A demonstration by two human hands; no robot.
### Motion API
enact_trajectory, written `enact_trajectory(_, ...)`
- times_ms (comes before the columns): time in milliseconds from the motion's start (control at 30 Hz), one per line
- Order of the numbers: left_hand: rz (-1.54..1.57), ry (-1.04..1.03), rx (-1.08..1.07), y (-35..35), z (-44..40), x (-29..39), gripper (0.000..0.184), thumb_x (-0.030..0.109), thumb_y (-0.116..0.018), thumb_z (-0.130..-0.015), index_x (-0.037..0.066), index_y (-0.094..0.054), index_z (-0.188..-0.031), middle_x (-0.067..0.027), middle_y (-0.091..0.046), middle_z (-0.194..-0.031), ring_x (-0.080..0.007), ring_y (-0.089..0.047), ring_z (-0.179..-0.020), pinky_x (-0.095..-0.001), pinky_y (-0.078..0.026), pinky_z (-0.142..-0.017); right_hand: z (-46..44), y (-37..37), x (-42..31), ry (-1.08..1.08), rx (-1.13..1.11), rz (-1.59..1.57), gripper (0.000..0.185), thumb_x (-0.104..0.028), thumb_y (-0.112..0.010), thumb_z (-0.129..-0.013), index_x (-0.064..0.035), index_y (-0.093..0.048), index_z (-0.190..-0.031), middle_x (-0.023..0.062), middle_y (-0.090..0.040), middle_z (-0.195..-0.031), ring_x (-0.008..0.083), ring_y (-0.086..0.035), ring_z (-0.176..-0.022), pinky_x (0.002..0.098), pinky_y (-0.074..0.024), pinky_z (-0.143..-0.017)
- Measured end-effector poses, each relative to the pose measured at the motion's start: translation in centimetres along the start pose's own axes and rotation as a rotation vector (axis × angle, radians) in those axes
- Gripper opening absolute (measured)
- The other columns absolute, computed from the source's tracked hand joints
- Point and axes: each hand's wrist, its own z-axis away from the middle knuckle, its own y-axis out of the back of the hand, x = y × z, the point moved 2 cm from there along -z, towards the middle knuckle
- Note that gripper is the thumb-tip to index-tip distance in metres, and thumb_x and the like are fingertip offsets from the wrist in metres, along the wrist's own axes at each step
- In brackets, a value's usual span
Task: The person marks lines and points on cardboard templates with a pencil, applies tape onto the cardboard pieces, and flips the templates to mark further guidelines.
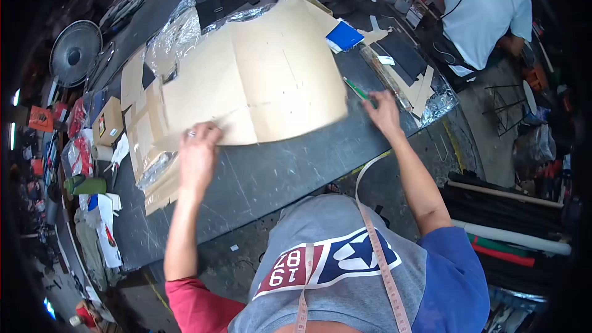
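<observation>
A large sheet of tan paper (277, 74) with a fold line lies on the dark table (277, 166). My left hand (200, 142), with a ring on one finger, is closed on the sheet's lower left edge. To the right of the sheet, my right hand (383, 113) holds a green pen-like tool (356, 89) between its fingers, the tip pointing up and left. A blue notebook or packet (345, 36) rests by the sheet's upper right edge. A measuring tape (377, 240) hangs down over my shirt.
Taped brown cardboard (146, 117) and clear plastic (174, 36) lie left of the sheet. A long ruler-like bar (387, 77) and dark pieces are at the right. A person in a light shirt (484, 9) bends beyond the table. A fan (75, 54) stands far left.
</observation>
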Motion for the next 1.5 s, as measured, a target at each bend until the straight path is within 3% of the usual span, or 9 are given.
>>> enact_trajectory(133, 0.098, 0.141, -0.133, -8.3, 4.6, 4.4, 0.037, -0.001, -0.068, -0.083, 0.011, -0.07, -0.117, -0.0102, -0.067, -0.127, -0.0325, -0.063, -0.121, -0.0511, -0.047, -0.108, -2.8, 2.6, 3.6, 0.114, 0.371, 0.105, 0.049, -0.038, -0.078, -0.091, -0.0073, -0.069, -0.129, 0.0178, -0.062, -0.13, 0.0406, -0.059, -0.123, 0.0514, -0.0482, -0.104)
enact_trajectory(567, 0.093, 0.364, -0.256, -13.1, 11.1, 11.6, 0.063, -0.003, -0.053, -0.09, 0.026, -0.066, -0.145, -0.0118, -0.065, -0.122, -0.0323, -0.062, -0.12, -0.0505, -0.05, -0.101, -6.6, 3.4, 7.8, -0.045, 0.047, -0.083, 0.042, -0.036, -0.079, -0.092, -0.0018, -0.074, -0.115, 0.0176, -0.066, -0.108, 0.0376, -0.065, -0.103, 0.0469, -0.0509, -0.092)
enact_trajectory(900, 0.244, 0.388, -0.351, -12.1, 11.3, 11.2, 0.057, 0.004, -0.061, -0.087, 0.02, -0.067, -0.141, -0.0178, -0.066, -0.128, -0.0411, -0.064, -0.118, -0.0501, -0.054, -0.1, -0.7, -0.2, -6.3, 0.664, -0.034, -0.327, 0.039, -0.025, -0.086, -0.084, -0.003, -0.075, -0.114, 0.0153, -0.069, -0.103, 0.0359, -0.067, -0.099, 0.0452, -0.0535, -0.085)
enact_trajectory(967, 0.187, 0.443, -0.59, -16.3, 13.1, 9.7, 0.053, 0.023, -0.072, -0.085, 0.012, -0.067, -0.137, -0.0226, -0.068, -0.127, -0.0425, -0.065, -0.119, -0.0502, -0.054, -0.102, -1.2, -6.0, -6.8, 0.395, -0.407, -0.13, 0.045, -0.032, -0.087, -0.081, -0.0044, -0.072, -0.113, 0.0192, -0.071, -0.104, 0.0401, -0.068, -0.099, 0.0506, -0.0547, -0.087)
enact_trajectory(1067, 0.246, 0.347, -0.495, -15.7, 12.5, 9.5, 0.087, 0.063, -0.081, -0.082, 0.025, -0.055, -0.156, -0.0235, -0.055, -0.147, -0.0443, -0.051, -0.137, -0.0545, -0.048, -0.111, -1.9, -11.2, -8.1, 0.739, -0.302, -0.088, 0.041, -0.028, -0.083, -0.081, -0.0027, -0.073, -0.111, 0.0254, -0.069, -0.105, 0.0467, -0.067, -0.105, 0.0569, -0.0533, -0.095)
enact_trajectory(1133, 0.211, 0.358, -0.476, -16.0, 13.0, 9.4, 0.086, 0.065, -0.078, -0.083, 0.031, -0.052, -0.158, -0.0224, -0.052, -0.149, -0.0443, -0.05, -0.138, -0.0567, -0.048, -0.111, -3.9, -8.9, -12.7, 0.852, -0.343, 0.015, 0.049, -0.03, -0.084, -0.081, -0.0023, -0.074, -0.12, 0.0254, -0.071, -0.112, 0.0452, -0.068, -0.109, 0.0546, -0.0533, -0.098)
enact_trajectory(1300, 0.264, 0.369, -0.476, -14.3, 12.2, 9.5, 0.082, 0.066, -0.077, -0.084, 0.035, -0.054, -0.156, -0.0186, -0.054, -0.146, -0.044, -0.05, -0.137, -0.0567, -0.05, -0.109, -7.7, 7.8, -30.5, 0.881, -0.674, -0.715, 0.054, -0.045, -0.072, -0.102, -0.0036, -0.068, -0.136, 0.0088, -0.074, -0.119, 0.0172, -0.069, -0.108, 0.0362, -0.0553, -0.097)
enact_trajectory(1367, 0.285, 0.389, -0.485, -14.8, 12.2, 9.0, 0.081, 0.066, -0.077, -0.084, 0.036, -0.055, -0.155, -0.0179, -0.054, -0.146, -0.0439, -0.05, -0.137, -0.0566, -0.05, -0.109, -8.1, 19.5, -40.0, 1.209, -0.599, -0.928, 0.055, -0.054, -0.058, -0.107, -0.0049, -0.07, -0.128, 0.0079, -0.071, -0.118, 0.0177, -0.068, -0.106, 0.0364, -0.0553, -0.093)
enact_trajectory(1500, 0.308, 0.372, -0.475, -17.2, 12.0, 8.2, 0.076, 0.063, -0.077, -0.085, 0.036, -0.057, -0.153, -0.0169, -0.055, -0.145, -0.0433, -0.049, -0.138, -0.0565, -0.051, -0.108, -3.2, 38.3, -54.5, 1.357, -0.675, -1.582, 0.068, -0.054, -0.023, -0.115, -0.0036, -0.047, -0.154, 0.0182, -0.063, -0.141, 0.0304, -0.065, -0.125, 0.0456, -0.0512, -0.108)
